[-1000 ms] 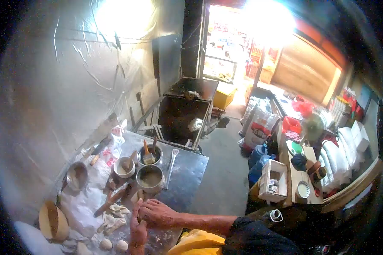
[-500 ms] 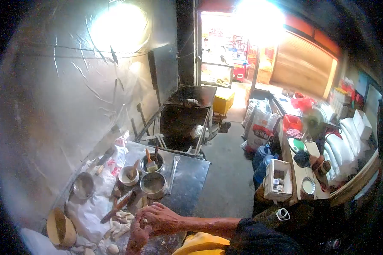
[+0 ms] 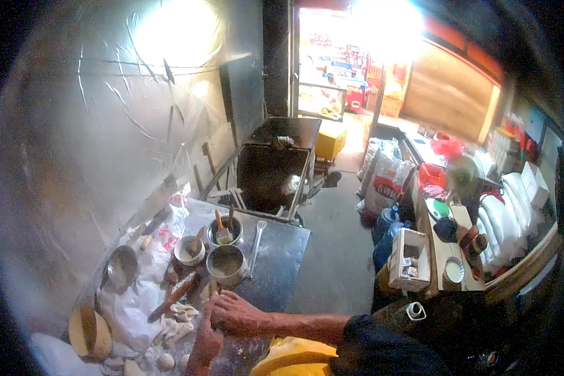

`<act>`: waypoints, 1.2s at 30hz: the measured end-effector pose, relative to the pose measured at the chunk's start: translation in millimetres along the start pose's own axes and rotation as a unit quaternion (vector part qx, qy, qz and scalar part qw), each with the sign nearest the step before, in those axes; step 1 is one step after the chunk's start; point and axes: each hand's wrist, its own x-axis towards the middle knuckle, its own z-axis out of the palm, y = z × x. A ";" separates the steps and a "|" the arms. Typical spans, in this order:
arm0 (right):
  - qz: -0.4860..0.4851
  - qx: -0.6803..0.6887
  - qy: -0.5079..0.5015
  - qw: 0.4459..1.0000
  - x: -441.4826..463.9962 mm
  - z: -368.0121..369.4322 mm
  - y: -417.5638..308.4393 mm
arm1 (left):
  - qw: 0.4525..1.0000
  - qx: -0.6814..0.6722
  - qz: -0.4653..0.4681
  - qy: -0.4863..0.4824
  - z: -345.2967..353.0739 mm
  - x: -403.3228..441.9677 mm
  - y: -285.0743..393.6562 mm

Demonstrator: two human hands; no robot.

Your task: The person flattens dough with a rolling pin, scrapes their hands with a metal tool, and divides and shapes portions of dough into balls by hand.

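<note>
My right hand [image 3: 235,313] is closed, with its fingers against my left hand [image 3: 207,341] over the near edge of the metal table [image 3: 285,250]. Both hands are curled together, and whatever lies between them is hidden. Just beyond them stands a metal pot [image 3: 227,265]. To their left, a crumpled cloth [image 3: 180,318] lies beside a rolling-pin-like wooden tool [image 3: 174,296]. A round pale lump, like dough [image 3: 165,361], rests on the floury surface nearby.
Behind the pot are a white bowl [image 3: 189,250], a pot with brushes [image 3: 224,235] and a long-handled metal utensil [image 3: 257,248]. A metal bowl [image 3: 123,266] and a round wooden-looking container [image 3: 89,332] sit left. A foam box [image 3: 410,260] stands on the right-hand counter.
My hands have shifted slightly; the left thumb side now points up beside the right knuckles. More pale lumps show at the lower left. The view has tilted a little.
</note>
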 end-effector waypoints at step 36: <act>0.379 0.488 0.171 0.768 27.5 -41.4 -2.9 | 0.952 -0.215 -0.065 0.206 92.9 36.4 -48.9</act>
